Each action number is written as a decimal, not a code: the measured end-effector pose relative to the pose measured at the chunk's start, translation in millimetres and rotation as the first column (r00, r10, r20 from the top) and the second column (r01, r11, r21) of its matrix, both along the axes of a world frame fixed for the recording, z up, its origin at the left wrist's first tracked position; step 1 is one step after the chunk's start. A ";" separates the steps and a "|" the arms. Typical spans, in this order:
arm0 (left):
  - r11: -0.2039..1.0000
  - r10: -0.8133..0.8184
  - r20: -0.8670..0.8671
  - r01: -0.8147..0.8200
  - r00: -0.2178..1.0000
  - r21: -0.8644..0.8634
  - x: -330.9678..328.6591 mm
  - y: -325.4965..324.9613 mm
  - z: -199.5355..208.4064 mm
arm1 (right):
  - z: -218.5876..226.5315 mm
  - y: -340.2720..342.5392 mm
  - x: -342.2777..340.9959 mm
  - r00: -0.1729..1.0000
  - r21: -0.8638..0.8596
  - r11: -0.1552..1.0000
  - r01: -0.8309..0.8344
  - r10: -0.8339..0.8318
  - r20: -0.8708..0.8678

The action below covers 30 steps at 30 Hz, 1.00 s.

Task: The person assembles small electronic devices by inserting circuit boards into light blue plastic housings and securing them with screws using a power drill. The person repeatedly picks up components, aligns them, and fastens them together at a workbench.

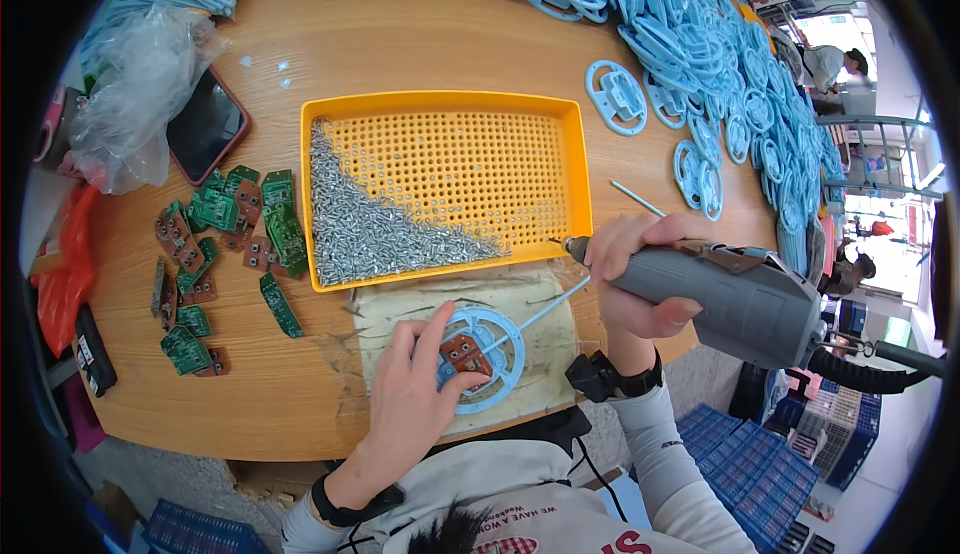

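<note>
My left hand [415,374] is closed over a light blue plastic ring with spokes [512,339] and a long thin stem. A small brown circuit board [463,356] sits inside the ring, with my thumb and forefinger against it. Both lie on a stained pale cloth [385,306]. In my right hand [625,269] is a grey electric screwdriver [720,299], gripped near its front end. Its bit points left at the near right corner of a yellow perforated tray [440,101]. Small silver screws [375,239] are heaped in the tray's left and near side.
Loose green and brown circuit boards [215,209] lie left of the tray. Beyond them are a phone [205,126] and a clear plastic bag [145,84]. Blue ring parts [690,44] pile up along the far right. The screwdriver's coiled cord [865,374] trails right. Other people work in the background.
</note>
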<state>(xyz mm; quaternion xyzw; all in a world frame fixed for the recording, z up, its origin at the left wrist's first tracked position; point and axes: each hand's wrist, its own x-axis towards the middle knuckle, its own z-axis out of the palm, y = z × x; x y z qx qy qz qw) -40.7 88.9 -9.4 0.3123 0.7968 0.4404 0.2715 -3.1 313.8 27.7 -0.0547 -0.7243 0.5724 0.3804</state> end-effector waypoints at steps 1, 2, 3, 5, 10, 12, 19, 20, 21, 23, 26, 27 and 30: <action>1.000 -0.001 -0.004 0.001 1.000 0.001 0.1 0.1 -0.3 | -1.3 0.2 -0.2 1.000 0.001 1.000 -0.002 0.002 -0.002; 1.000 -0.001 -0.007 0.001 1.000 0.002 0.3 0.3 -0.5 | -2.2 0.3 -0.4 1.000 0.002 1.000 -0.003 0.003 -0.004; 1.000 0.000 -0.010 0.000 1.000 -0.004 0.2 -0.2 0.1 | -2.4 0.0 -1.5 1.000 0.003 1.000 -0.008 0.008 -0.014; 1.000 0.003 -0.016 -0.003 1.000 -0.016 0.2 -1.3 1.9 | -2.6 -1.1 -3.2 0.999 0.005 1.000 -0.020 0.020 -0.035; 1.000 0.006 -0.022 -0.006 1.000 -0.001 0.8 -0.2 -0.3 | -0.1 -10.2 1.7 0.999 0.005 1.000 0.007 -0.007 0.038; 1.000 0.008 -0.023 -0.008 1.000 0.003 0.7 0.2 0.5 | -0.5 -12.3 2.0 0.998 -0.007 1.000 0.024 -0.023 0.065; 1.000 0.005 -0.006 -0.005 1.000 0.020 -0.3 0.2 1.6 | 4.2 -13.9 -0.2 0.996 0.019 0.999 0.035 -0.037 0.080; 1.000 0.006 -0.005 -0.006 1.000 0.030 -0.3 0.7 1.0 | 6.6 -11.6 0.5 1.000 0.017 1.000 0.018 -0.018 0.025; 0.999 0.006 -0.009 -0.005 1.000 0.041 -0.2 0.4 1.0 | 9.0 -10.5 1.5 1.000 0.014 1.000 -0.002 0.002 -0.027; 0.998 0.004 -0.016 -0.003 1.000 0.065 -0.4 1.8 1.4 | 22.3 -7.5 3.2 0.977 0.021 0.997 -0.074 0.077 -0.199; 0.999 0.010 -0.048 -0.008 0.999 0.050 1.0 0.1 -3.2 | 36.9 -22.2 21.3 0.922 0.002 0.967 -0.253 0.242 -0.301; 0.999 0.018 -0.065 -0.015 0.998 0.042 1.4 -2.1 -4.6 | 48.8 -29.6 25.2 0.917 0.022 0.940 -0.341 0.337 -0.213; 0.999 0.012 -0.109 -0.006 0.994 0.053 2.9 0.0 -4.6 | 56.6 -56.8 42.1 0.883 -0.004 0.894 -0.447 0.441 -0.163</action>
